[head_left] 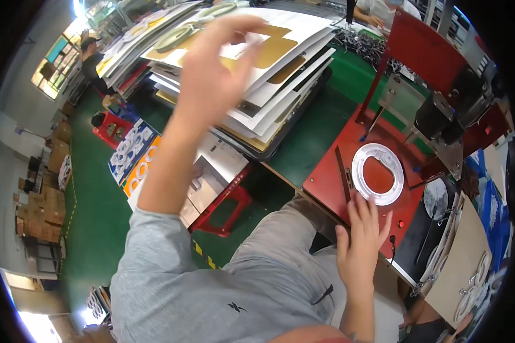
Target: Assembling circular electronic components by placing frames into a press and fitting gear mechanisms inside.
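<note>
A white, shiny ring-shaped part [357, 171] lies flat on the red base plate [331, 186] of a bench machine, beside a thin dark bar [343, 171]. At its near edge is my right hand [361, 243], fingers stretched out and fingertips at the ring's rim; nothing shows in its grip. My left hand [211, 77] is raised over a tall stack of white and tan sheets [269, 108]. Its thumb and fingers are curved with a gap between them, and I see nothing held. Pale green rings [174, 39] rest on top of the stack, partly behind this hand.
The machine's dark head [434, 114] and red upright panel [426, 48] rise behind the ring. A red button [401, 224] sits on the base. Left below are a red stool [226, 214] and trays of white and orange rings [132, 146]. Cardboard pieces [457, 268] hang at right; other people work farther off.
</note>
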`<state>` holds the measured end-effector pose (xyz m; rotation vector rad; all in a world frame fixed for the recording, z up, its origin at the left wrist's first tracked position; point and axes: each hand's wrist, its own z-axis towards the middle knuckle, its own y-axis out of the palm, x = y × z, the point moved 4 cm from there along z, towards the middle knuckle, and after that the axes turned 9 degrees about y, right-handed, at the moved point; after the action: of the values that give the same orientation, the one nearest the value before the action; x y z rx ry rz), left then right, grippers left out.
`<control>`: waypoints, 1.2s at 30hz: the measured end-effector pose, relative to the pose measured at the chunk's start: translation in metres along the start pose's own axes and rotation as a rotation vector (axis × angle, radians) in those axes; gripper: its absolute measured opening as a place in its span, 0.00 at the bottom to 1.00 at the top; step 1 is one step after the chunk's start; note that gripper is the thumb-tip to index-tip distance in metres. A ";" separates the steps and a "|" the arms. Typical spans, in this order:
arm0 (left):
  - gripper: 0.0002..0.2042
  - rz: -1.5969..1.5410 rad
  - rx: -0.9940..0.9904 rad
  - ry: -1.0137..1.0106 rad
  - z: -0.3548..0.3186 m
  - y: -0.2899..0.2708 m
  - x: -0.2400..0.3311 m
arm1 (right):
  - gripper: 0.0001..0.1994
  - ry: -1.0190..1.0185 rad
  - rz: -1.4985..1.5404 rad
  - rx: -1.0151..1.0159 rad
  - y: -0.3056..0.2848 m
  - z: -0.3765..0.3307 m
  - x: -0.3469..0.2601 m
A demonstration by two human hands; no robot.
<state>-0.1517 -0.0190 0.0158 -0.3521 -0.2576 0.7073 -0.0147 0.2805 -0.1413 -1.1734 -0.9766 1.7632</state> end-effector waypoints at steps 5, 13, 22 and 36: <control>0.20 0.568 -0.165 -0.262 0.007 -0.048 -0.196 | 0.12 -0.162 0.521 0.185 0.002 -0.028 -0.021; 0.23 0.636 -0.391 -0.534 -0.021 -0.057 -0.232 | 0.10 0.057 0.685 -0.056 0.053 -0.071 -0.011; 0.17 0.397 -0.331 -0.337 -0.034 -0.076 -0.012 | 0.10 0.042 0.722 -0.205 0.069 -0.072 -0.016; 0.19 -0.626 -0.888 -1.363 -0.195 0.009 0.070 | 0.05 -0.075 1.043 -0.496 0.068 -0.050 -0.063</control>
<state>-0.0382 -0.0102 -0.1578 -0.5386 -1.9221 0.0554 0.0365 0.2054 -0.1947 -2.2199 -0.9341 2.4183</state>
